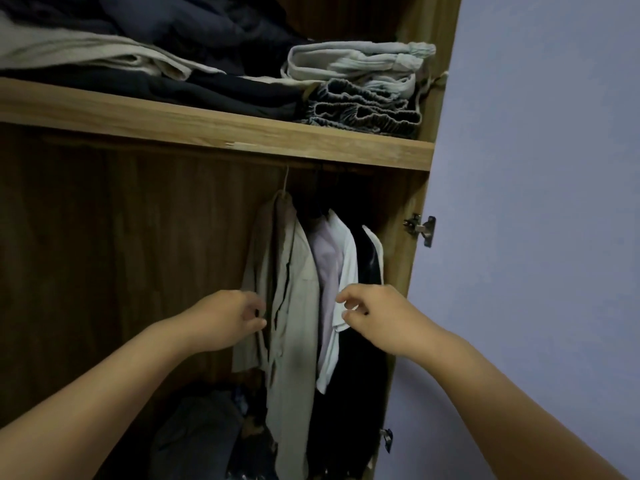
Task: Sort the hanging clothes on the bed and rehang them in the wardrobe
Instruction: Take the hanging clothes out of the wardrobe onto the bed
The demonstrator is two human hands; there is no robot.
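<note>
Several garments hang at the right end of the open wardrobe (104, 271): a beige shirt (294, 289) on a wire hanger, a pale lilac shirt (327, 268), a white shirt (348, 271) and a dark garment (369, 268). My left hand (225, 318) is at the beige shirt's left edge with fingers loosely curled; whether it pinches the cloth I cannot tell. My right hand (374, 313) hovers in front of the white shirt's sleeve with curled fingers, holding nothing that I can see.
A wooden shelf (214, 126) above the rail carries folded dark, cream and grey clothes (360, 81). Dark bundles (207, 431) lie on the wardrobe floor. The left half of the hanging space shows only the back panel. A pale wall (536, 202) stands to the right.
</note>
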